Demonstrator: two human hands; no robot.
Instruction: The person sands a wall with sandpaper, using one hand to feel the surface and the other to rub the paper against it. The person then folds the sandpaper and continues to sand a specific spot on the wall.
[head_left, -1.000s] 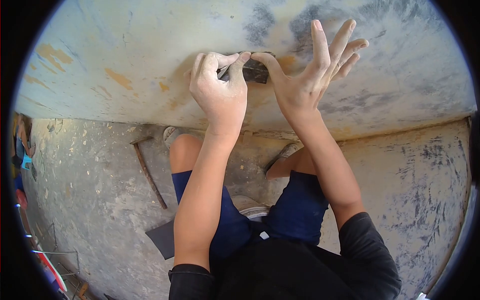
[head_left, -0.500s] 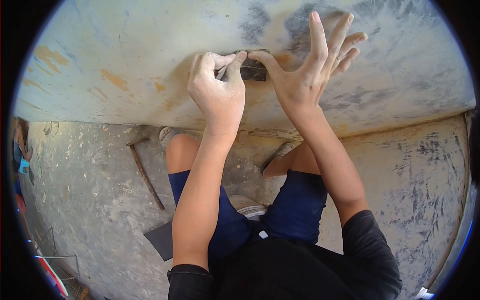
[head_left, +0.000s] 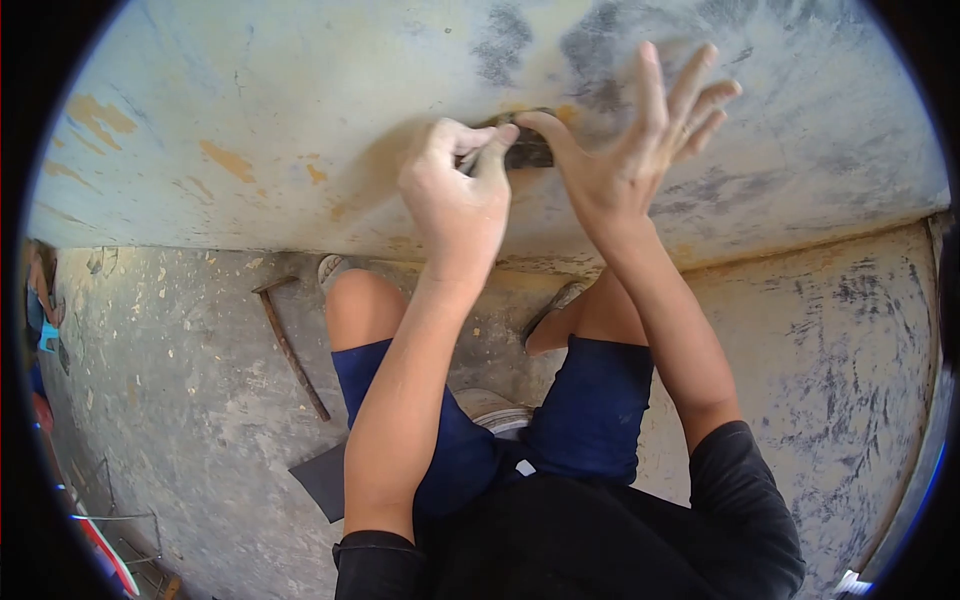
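A small dark block (head_left: 530, 152) lies against the pale, stained surface (head_left: 300, 110) in front of me. My left hand (head_left: 460, 190) pinches the block's left end between thumb and curled fingers. The thumb of my right hand (head_left: 625, 165) presses on the block's top right part, while its other fingers are spread upward, off the block. Orange-brown patches and dark smudges mark the surface around both hands. The underside of the block is hidden.
A hammer (head_left: 290, 350) with a long wooden handle lies on the grey floor to the left. A dark flat sheet (head_left: 322, 482) sits beside my left thigh. At the far left edge are a blue stool (head_left: 48, 336) and part of a person.
Both hands and the dark block have shifted slightly right and down along the surface. The grip looks the same.
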